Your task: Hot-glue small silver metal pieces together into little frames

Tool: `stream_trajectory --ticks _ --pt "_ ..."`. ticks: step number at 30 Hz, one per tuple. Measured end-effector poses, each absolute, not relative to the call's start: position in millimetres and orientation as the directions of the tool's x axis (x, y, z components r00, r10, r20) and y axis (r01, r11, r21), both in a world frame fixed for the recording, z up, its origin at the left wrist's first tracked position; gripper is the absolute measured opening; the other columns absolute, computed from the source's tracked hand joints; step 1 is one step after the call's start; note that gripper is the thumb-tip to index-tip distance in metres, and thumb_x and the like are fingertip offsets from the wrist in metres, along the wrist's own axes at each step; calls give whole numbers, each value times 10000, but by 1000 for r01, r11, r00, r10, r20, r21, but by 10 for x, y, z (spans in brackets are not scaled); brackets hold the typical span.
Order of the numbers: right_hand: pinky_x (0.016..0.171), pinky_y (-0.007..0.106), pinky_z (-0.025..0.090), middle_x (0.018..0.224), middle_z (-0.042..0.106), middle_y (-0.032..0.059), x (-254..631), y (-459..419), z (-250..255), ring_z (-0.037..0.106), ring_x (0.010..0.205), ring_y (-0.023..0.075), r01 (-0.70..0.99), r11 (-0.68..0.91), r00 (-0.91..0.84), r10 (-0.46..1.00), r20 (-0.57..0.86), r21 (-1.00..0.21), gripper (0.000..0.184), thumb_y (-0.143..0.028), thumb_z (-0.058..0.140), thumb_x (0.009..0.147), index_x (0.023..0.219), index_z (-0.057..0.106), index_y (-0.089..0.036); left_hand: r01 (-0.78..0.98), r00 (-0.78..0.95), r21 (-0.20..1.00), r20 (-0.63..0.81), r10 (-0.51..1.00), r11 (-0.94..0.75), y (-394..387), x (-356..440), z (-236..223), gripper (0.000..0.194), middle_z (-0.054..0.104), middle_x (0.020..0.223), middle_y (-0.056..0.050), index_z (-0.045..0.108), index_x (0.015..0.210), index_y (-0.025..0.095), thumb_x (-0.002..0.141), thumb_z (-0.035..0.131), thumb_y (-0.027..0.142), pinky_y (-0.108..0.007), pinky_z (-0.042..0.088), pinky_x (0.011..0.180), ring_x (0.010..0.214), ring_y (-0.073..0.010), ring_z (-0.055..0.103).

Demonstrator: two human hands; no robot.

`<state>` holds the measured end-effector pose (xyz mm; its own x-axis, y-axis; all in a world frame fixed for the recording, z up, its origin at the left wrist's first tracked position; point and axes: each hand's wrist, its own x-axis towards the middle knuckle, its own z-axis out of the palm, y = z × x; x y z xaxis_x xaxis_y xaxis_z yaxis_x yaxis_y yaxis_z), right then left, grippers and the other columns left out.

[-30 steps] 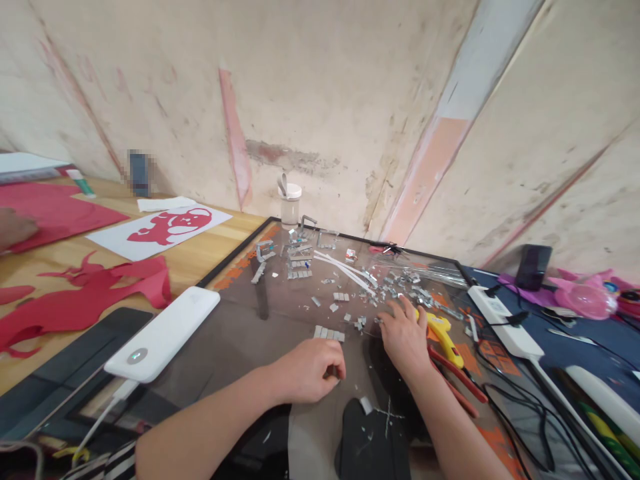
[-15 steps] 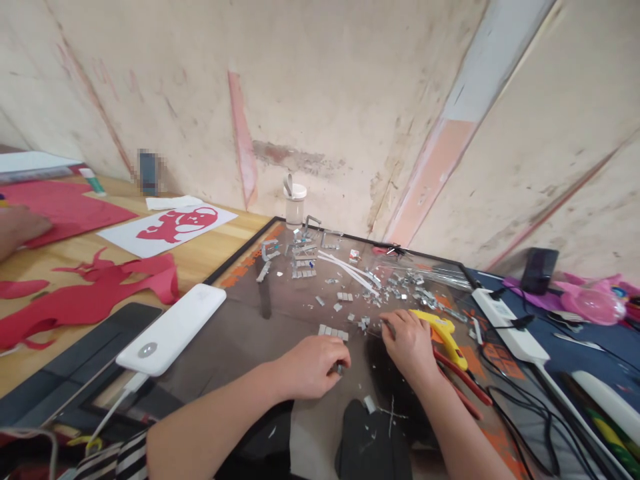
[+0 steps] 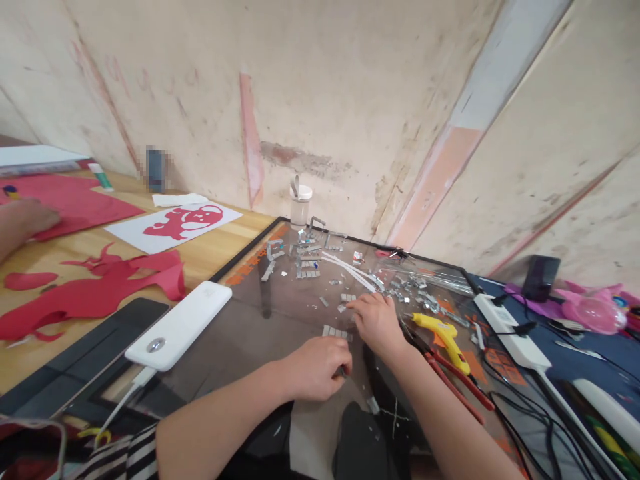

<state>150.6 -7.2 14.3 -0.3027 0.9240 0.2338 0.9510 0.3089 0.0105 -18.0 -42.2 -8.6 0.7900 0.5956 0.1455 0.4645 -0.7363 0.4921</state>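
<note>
My left hand (image 3: 320, 368) is curled closed above the near part of the dark glass tabletop (image 3: 250, 347). A small grey piece (image 3: 341, 371) shows between its thumb and fingers. Just beyond its knuckles lies a row of joined grey tiles (image 3: 336, 331). My right hand (image 3: 377, 325) is over the middle of the table, palm down and open, its index finger stretched to the left. That fingertip is close to a shorter row of grey tiles (image 3: 347, 297) and a loose grey bit (image 3: 342, 309). The underside of this hand is hidden.
A yellow glue gun (image 3: 445, 337) and red-handled pliers (image 3: 457, 380) lie right of my right forearm. Grey scraps (image 3: 410, 287) and white strips (image 3: 350, 268) are farther back. A white power bank (image 3: 180, 327) is at left; another person's hand (image 3: 30, 223) rests on red sheet.
My right hand has moved left from beside the glue gun to the grey tiles. My left hand stays curled near the same place. The view has shifted slightly left.
</note>
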Motion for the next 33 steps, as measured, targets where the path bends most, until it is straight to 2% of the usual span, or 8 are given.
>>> stream_trajectory --ticks 7,13,15,17,20,25,29,33 --pt "858 414 292 942 666 122 1298 195 87 517 1005 273 935 322 -298 941 160 -151 174 -135 549 778 870 693 -171 460 803 456 154 576 -762 -392 -205 -123 180 621 842 -37 656 770 185 664 537 101 -254 456 701 784 -174 580" --pt "669 264 441 841 706 23 1615 -157 219 616 731 146 770 282 -325 945 28 -572 236 -298 484 860 989 640 -178 481 792 453 144 594 -751 -419 -206 -123 104 615 841 -39 658 757 186 682 588 170 -265 452 697 794 -188 586" --pt "637 261 439 807 696 38 1743 -344 217 600 676 134 307 3 -326 940 -102 -952 243 -353 574 808 935 655 -162 489 779 468 146 610 -736 -433 -199 -93 77 610 828 -39 657 744 187 684 626 223 -268 447 688 781 -188 585" --pt "622 247 426 759 672 33 1834 -506 187 575 647 116 -73 -227 -354 916 -188 -971 231 -337 678 735 883 682 -161 486 757 497 171 631 -718 -444 -189 -52 90 602 815 -40 653 740 187 686 648 259 -270 441 688 768 -185 578" --pt "602 228 412 712 639 19 1890 -650 122 545 631 100 -320 -350 -368 902 -225 -881 240 -310 733 691 878 708 -161 406 673 657 255 694 -635 -455 -163 25 98 590 774 -29 634 780 170 724 621 250 -257 437 676 715 -150 561" --pt "638 252 422 734 663 23 1840 -700 66 560 653 120 -215 -225 -285 945 -159 -950 261 -312 746 669 882 710 -167 98 515 977 114 850 -191 -466 -92 100 223 614 779 -21 592 914 140 743 623 280 -239 453 624 655 -109 551" --pt "699 277 440 785 666 -1 1765 -738 123 594 733 144 25 -34 -205 978 -38 -999 333 -257 721 674 987 622 -200 -77 524 997 36 851 5 -449 -68 70 307 637 798 -28 590 920 126 672 706 266 -261 465 682 700 -113 571" --pt "696 284 455 767 652 -12 1741 -791 185 603 727 146 174 44 -172 985 14 -984 337 -196 643 702 1022 539 -206 -82 542 996 26 840 22 -437 -80 30 255 628 715 -18 623 845 110 672 712 275 -241 448 635 636 -98 550"
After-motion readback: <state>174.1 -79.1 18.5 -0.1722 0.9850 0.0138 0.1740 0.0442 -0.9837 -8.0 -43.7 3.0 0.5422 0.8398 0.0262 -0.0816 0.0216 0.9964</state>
